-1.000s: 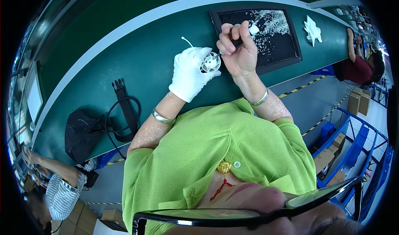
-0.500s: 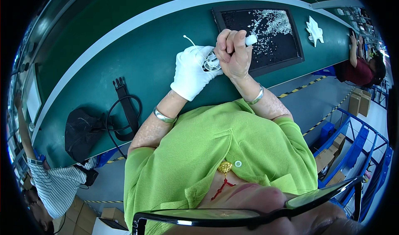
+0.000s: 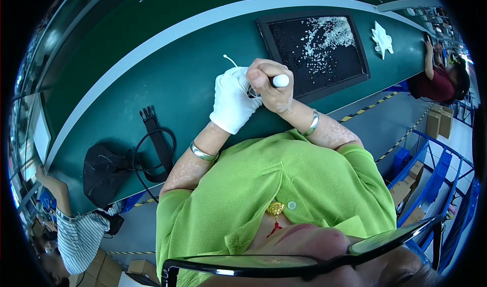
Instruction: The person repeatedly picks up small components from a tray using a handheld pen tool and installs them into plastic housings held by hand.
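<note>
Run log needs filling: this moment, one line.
left hand: gloved, holds mostly hidden part | right hand: bare, grips white-ended tool | black tray: pale pieces inside

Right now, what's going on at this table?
A person in a green shirt is working at a table. The gloved left hand holds a white part, mostly hidden. The bare right hand, close beside it, grips a stick with a white end. A black tray of little pale bits lies past the right hand.
</note>
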Available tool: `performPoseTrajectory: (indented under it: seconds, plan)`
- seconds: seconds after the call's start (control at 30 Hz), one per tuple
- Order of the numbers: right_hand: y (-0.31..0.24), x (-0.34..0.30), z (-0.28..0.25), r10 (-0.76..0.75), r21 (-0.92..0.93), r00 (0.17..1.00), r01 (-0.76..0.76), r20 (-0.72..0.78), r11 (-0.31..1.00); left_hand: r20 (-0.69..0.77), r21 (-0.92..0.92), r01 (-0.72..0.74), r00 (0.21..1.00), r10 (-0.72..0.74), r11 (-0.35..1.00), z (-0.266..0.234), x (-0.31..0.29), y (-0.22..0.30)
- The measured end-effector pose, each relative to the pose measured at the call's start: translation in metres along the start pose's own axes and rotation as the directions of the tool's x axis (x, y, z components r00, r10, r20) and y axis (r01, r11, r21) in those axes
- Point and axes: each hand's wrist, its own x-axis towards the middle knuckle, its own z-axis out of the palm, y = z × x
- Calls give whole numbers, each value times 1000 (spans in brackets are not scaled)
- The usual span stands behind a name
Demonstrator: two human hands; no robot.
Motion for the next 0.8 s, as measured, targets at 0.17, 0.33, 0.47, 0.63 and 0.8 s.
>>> performPoseTrajectory:
  seconds: [0.17,0.33,0.47,0.63,0.8]
  plan:
    - [-3,2,4,-67,-125,997,70,27,990,-2,-36,84,996,-84,996,-2,-2,3]
    - [-2,-1,5,-158,-186,986,166,58,968,35,-3,80,996,-80,997,0,-6,0]
    - [-2,-1,1,-82,-180,996,88,40,980,24,15,66,997,-67,998,2,-7,5]
    - [-9,-3,-9,65,193,998,-59,-25,979,124,62,63,990,-70,996,-1,-5,7]
    - [-21,12,-91,-203,104,877,272,-435,957,-144,-8,240,960,-239,971,-12,-2,16]
